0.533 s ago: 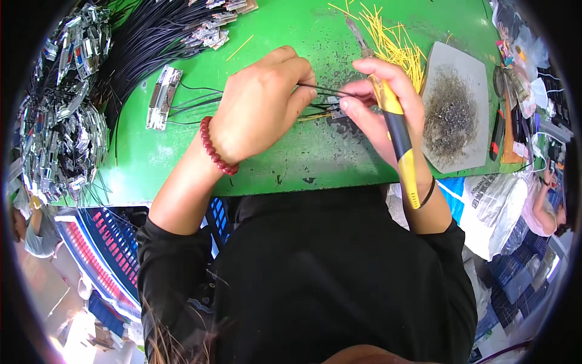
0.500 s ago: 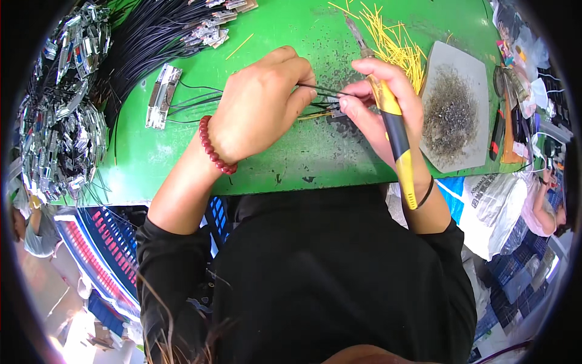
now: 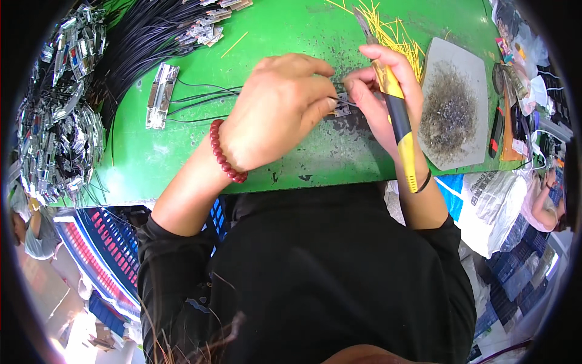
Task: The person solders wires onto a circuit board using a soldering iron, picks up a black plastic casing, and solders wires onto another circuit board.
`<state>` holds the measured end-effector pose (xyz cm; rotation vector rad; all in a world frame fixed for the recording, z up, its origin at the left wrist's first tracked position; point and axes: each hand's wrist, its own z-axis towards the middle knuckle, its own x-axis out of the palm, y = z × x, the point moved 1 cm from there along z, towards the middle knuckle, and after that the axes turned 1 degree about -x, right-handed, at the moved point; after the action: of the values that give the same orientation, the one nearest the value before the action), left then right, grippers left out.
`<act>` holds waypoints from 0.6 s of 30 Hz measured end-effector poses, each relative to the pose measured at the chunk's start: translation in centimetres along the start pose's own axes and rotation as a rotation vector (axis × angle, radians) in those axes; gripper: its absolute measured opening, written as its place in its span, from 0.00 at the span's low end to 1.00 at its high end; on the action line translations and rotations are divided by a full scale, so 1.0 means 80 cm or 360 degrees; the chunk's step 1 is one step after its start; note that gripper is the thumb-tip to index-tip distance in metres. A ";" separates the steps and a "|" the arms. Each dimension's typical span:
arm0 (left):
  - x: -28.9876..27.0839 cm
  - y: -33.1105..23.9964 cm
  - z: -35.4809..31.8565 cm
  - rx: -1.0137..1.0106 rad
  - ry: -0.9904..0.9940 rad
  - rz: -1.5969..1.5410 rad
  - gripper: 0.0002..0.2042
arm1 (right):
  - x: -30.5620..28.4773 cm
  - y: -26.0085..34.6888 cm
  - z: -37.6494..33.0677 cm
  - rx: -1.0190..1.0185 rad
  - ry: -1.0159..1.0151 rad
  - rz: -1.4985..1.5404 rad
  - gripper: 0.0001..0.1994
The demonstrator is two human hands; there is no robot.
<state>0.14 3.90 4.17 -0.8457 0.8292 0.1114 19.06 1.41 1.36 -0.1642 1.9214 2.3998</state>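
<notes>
My left hand (image 3: 285,106) is closed over thin black wires (image 3: 203,97), its thumb and fingertips pinching near a small metal part (image 3: 343,108) on the table. The wires lead left to a shiny metal connector housing (image 3: 161,96). My right hand (image 3: 391,91) holds a yellow-and-black soldering iron (image 3: 394,103) against the palm, its tip pointing up and away. The thumb and fingers of that hand also meet at the wire ends beside the left fingertips. What exactly is pinched there is partly hidden by the fingers.
Several thin yellow tubes (image 3: 397,45) lie beyond the right hand. A grey board (image 3: 436,54) with dark crumbs stands beside it. Bundled black cables (image 3: 139,42) and piled metal connectors (image 3: 63,139) fill the left of the green table (image 3: 254,27). Tools (image 3: 497,130) lie at the right edge.
My left hand has slid right, its fingertips now closer to the right hand's. The right hand and soldering iron have shifted slightly up and away.
</notes>
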 end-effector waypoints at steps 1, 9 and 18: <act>0.004 0.001 0.001 -0.0019 0.0065 -0.0148 0.04 | 0.002 0.004 0.005 -0.0032 0.0048 0.0000 0.20; 0.014 0.000 -0.008 -0.0467 0.0211 -0.0209 0.04 | -0.018 0.012 -0.011 -0.0376 0.0042 -0.0143 0.20; 0.031 -0.018 -0.008 -0.0623 -0.0169 -0.0464 0.03 | -0.006 0.000 -0.023 -0.0175 0.0015 -0.0025 0.19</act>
<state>2.05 1.93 3.07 -1.3094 0.5834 0.0609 19.65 -0.34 1.00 -0.1954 1.7854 2.4998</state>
